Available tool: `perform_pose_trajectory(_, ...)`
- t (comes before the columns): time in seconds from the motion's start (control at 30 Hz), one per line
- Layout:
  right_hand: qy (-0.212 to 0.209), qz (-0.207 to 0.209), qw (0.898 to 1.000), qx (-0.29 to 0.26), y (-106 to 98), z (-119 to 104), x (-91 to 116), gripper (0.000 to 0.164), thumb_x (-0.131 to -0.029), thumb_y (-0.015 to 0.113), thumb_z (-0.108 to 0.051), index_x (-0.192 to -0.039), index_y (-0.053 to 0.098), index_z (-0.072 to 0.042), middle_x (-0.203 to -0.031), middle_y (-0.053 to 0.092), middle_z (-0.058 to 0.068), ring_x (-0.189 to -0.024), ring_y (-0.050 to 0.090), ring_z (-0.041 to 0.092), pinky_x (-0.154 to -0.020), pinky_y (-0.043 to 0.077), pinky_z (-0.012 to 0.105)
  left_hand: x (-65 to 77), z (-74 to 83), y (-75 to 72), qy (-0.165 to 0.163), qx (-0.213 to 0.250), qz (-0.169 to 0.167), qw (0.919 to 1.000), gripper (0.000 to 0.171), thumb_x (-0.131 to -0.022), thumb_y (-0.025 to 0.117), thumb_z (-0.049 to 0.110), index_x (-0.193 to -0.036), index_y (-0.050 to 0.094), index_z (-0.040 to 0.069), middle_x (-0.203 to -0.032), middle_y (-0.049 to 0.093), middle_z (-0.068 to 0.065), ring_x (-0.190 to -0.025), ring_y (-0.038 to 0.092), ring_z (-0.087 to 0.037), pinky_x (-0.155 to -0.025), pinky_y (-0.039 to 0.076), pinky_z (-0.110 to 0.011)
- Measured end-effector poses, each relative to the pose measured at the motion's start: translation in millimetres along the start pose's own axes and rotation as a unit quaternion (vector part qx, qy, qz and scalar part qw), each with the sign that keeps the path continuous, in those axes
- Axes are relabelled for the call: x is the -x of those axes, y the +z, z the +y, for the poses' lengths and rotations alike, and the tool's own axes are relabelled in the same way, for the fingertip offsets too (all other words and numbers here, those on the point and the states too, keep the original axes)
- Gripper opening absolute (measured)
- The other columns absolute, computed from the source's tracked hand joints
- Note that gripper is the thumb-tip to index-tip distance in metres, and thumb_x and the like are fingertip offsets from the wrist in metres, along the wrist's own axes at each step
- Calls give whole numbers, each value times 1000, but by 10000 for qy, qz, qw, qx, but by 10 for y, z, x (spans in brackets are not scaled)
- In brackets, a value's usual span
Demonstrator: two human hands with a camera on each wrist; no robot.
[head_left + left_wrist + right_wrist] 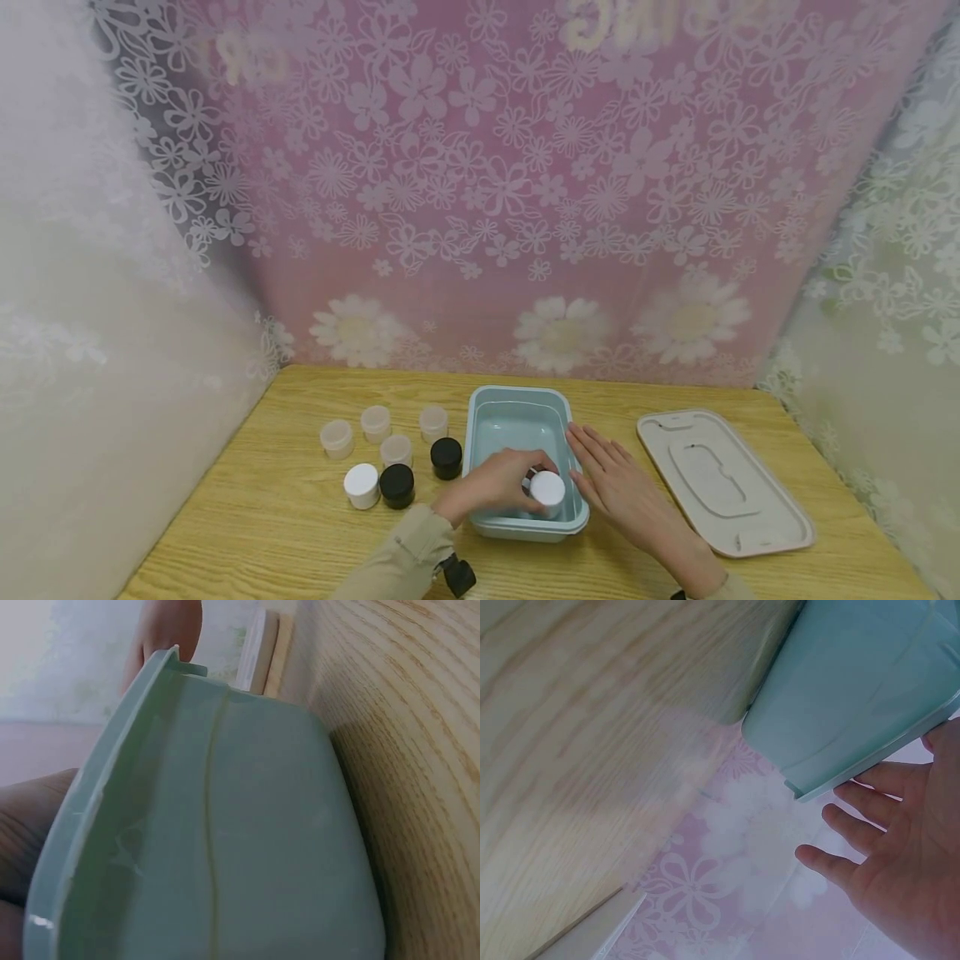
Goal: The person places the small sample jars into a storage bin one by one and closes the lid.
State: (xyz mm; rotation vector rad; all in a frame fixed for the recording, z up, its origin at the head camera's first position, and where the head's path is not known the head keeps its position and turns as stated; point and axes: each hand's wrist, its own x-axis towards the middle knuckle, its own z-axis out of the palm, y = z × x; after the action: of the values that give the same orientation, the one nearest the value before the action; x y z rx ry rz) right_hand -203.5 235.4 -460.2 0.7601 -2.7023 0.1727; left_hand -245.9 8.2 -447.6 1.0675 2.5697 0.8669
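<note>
- The left hand (pixel 491 483) grips a white-lidded jar (pixel 547 492) inside the blue tub (pixel 480 417), at its near end.
- The right hand (pixel 622 492) lies flat with straight fingers against the tub's right rim, holding nothing.
- Seven more jars (pixel 390 458) stand left of the tub; a lid (pixel 723 479) lies to its right.

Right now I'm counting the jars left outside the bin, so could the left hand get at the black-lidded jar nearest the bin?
Probably yes. The left hand grips a white-lidded jar inside the bin, so it is occupied, but the black-lidded jar stands just beside its wrist on the table with nothing between.
</note>
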Motion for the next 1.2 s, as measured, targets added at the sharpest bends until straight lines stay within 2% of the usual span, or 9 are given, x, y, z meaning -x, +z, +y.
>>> perform_pose_trajectory(0.2, -42, 44, 10000, 36, -8, -11, -1, 60, -102, 61, -28, -153, 43, -4, -158, 43, 11, -144, 42, 32, -109, 45, 58, -22, 3, 61, -59, -142, -133, 9998, 42, -81, 88, 20, -117, 68, 18, -111, 70, 9, -97, 63, 0, -82, 52, -16)
perform_pose_trajectory(0.4, -67, 114, 9999, 29, 3, -16, -3, 60, -101, 63, -27, -153, 44, -3, -157, 44, 11, -143, 43, 33, -108, 45, 59, -9, -2, 67, -2, -133, -262, 9996, 41, -85, 85, 23, -122, 68, 18, -115, 70, 8, -100, 64, -1, -84, 53, -16)
perform_pose_trajectory(0.6, -8, 81, 9999, -80, -6, -19, -13, 59, -102, 62, -26, -153, 44, -3, -157, 45, 11, -143, 43, 34, -108, 44, 61, 24, -4, 29, 185, -39, -569, 9982, 40, -99, 67, 40, -130, 68, 15, -120, 71, 6, -102, 65, -1, -85, 53, -17)
perform_pose_trajectory(0.8, 35, 30, 9998, -197, -18, -22, -14, 59, -102, 61, -26, -153, 43, -3, -157, 44, 11, -143, 42, 34, -108, 43, 62, 42, 6, -14, 176, 191, -762, 9968, 38, -106, 52, 39, -132, 68, 15, -123, 71, 6, -109, 65, -3, -92, 53, -21)
perform_pose_trajectory(0.9, 4, 54, 9998, -187, -17, -21, -10, 59, -102, 62, -26, -153, 43, -3, -157, 44, 11, -143, 43, 34, -108, 44, 62, 39, 0, -30, 98, 330, -582, 9977, 37, -107, 51, 38, -131, 68, 15, -123, 70, 7, -110, 65, -4, -92, 54, -21)
perform_pose_trajectory(1.03, -61, 123, 9999, -93, -8, -13, -13, 59, -101, 62, -27, -153, 44, -4, -156, 45, 11, -142, 44, 34, -106, 46, 61, 35, -24, -57, 45, 615, 36, 9981, 31, -106, 54, 34, -127, 70, 16, -120, 71, 7, -105, 66, -3, -87, 55, -20)
perform_pose_trajectory(1.13, -80, 178, 9998, -53, 2, -10, -14, 59, -101, 63, -27, -152, 46, -3, -155, 47, 11, -141, 45, 34, -106, 46, 60, 35, -46, -73, 75, 989, 566, 9935, 25, -106, 57, 29, -122, 72, 17, -115, 73, 3, -100, 69, -7, -81, 56, -19)
perform_pose_trajectory(1.2, -75, 203, 9997, -63, 6, -14, -12, 59, -100, 64, -25, -152, 46, -3, -155, 47, 11, -141, 45, 34, -106, 46, 60, 42, -58, -84, 108, 1319, 854, 9875, 22, -106, 57, 27, -120, 72, 17, -112, 74, 1, -97, 71, -13, -78, 57, -18)
